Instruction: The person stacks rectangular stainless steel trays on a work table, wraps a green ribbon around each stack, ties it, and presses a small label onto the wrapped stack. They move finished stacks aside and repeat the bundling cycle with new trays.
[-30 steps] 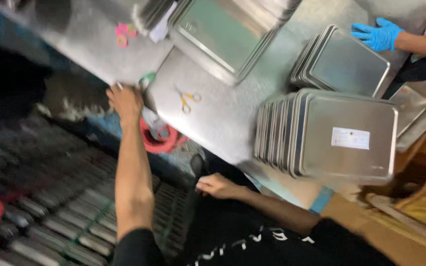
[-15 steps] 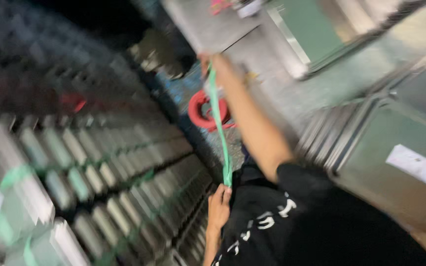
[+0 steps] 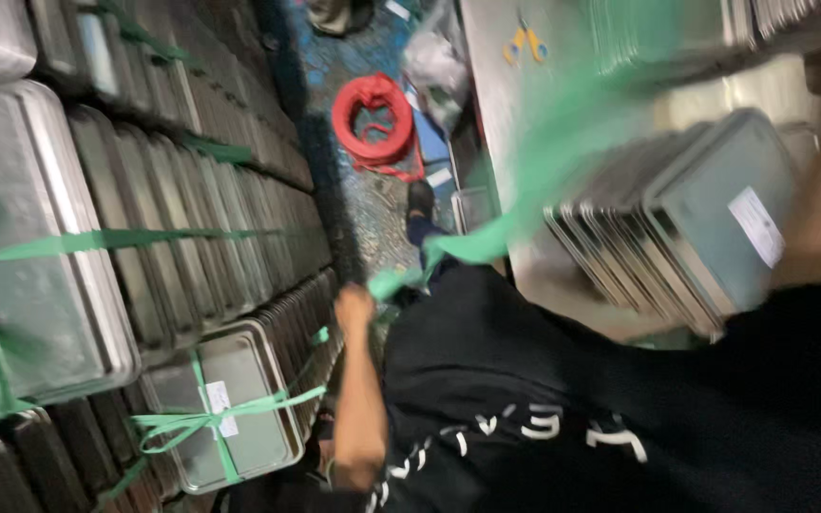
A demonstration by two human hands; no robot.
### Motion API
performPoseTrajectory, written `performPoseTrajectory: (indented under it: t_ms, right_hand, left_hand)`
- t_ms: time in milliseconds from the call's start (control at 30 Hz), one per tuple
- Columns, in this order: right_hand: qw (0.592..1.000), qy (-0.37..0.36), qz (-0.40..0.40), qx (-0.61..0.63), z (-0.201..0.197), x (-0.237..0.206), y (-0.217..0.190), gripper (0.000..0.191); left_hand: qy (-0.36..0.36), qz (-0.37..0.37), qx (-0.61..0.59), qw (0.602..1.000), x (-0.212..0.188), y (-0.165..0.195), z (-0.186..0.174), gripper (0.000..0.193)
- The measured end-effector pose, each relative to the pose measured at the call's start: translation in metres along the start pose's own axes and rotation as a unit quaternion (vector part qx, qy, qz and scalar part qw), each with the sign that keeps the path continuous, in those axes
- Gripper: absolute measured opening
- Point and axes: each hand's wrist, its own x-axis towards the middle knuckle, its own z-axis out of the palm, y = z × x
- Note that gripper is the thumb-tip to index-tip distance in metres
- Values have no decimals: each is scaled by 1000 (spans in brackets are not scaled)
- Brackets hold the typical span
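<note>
Beside stacked metal trays (image 3: pixel 239 418), the left hand (image 3: pixel 353 306) now apparently grips green strap (image 3: pixel 486 242) pulled farther right.

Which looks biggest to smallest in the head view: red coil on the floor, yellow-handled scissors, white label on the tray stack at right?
1. Red coil, clearly the largest.
2. White label.
3. Yellow-handled scissors, smallest, though blurred and farther from the camera, so their rank against the label is unsure.

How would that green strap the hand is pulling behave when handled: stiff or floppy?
Probably floppy: the green strap curves and folds near the left hand. Likely light and thin, since it ties flat around the tray bundle. It may slip through a loose grip.
</note>
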Motion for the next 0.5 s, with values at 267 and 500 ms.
performPoseTrajectory:
  t_ms: [267,500]
  right_hand:
    - [929,-316,-122,-148,235,-12,10,30]
    - [828,-389,182,-360,97,-61,162,21]
  left_hand:
    - [65,110,-721,681,121,99,-147,48]
    - [198,74,-570,794,182,154,-165,44]
